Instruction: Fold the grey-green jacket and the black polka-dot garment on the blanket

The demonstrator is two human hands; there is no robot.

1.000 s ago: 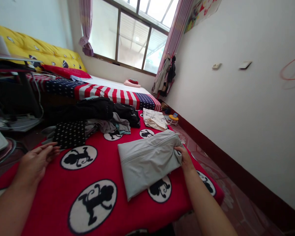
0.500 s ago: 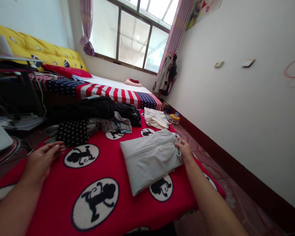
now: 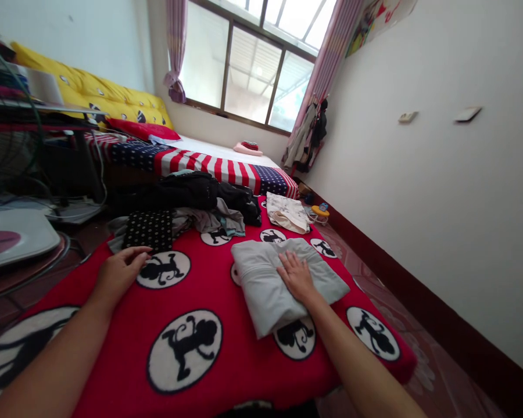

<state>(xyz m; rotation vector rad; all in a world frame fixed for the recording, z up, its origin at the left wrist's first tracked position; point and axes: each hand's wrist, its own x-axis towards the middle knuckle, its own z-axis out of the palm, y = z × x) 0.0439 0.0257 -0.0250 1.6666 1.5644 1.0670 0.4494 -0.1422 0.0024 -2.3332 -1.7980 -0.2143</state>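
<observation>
Head view, single frame. Carrier surface: red blanket [image 3: 113,348] printed with white discs bearing black monkey figures, spread flat.

Far left, off the blanket: a white flat object with a dark red patch [image 3: 13,238], cables behind it; what it is cannot be told.

Left hand [image 3: 119,273]: palm down, fingers extended and loose, resting on the blanket near its left edge. Nothing gripped. Fingertips lie just short of the black white-dotted garment [image 3: 148,230]; contact between them cannot be told.

Past the dotted garment, along the far edge of the blanket: a heap of dark clothes [image 3: 187,191], with grey pieces [image 3: 209,219] spilling from its near side.

Centre-right of the blanket: folded grey garment [image 3: 265,293], a compact rectangle lying flat, its long axis running from the near edge toward the far edge. It covers part of two monkey discs.

Right hand [image 3: 297,277]: open, flat, palm pressed on top of the folded grey garment, fingers spread and pointing away from the person. No pinch, no grasp; the hand only bears down on the cloth.

Far right corner of the blanket: a small cream patterned cloth [image 3: 287,212], apart from the grey garment.

Beyond the blanket: a bed with a stars-and-stripes cover [image 3: 209,165], and a window [image 3: 253,75] behind it. Right of everything: a white wall [image 3: 440,191].
</observation>
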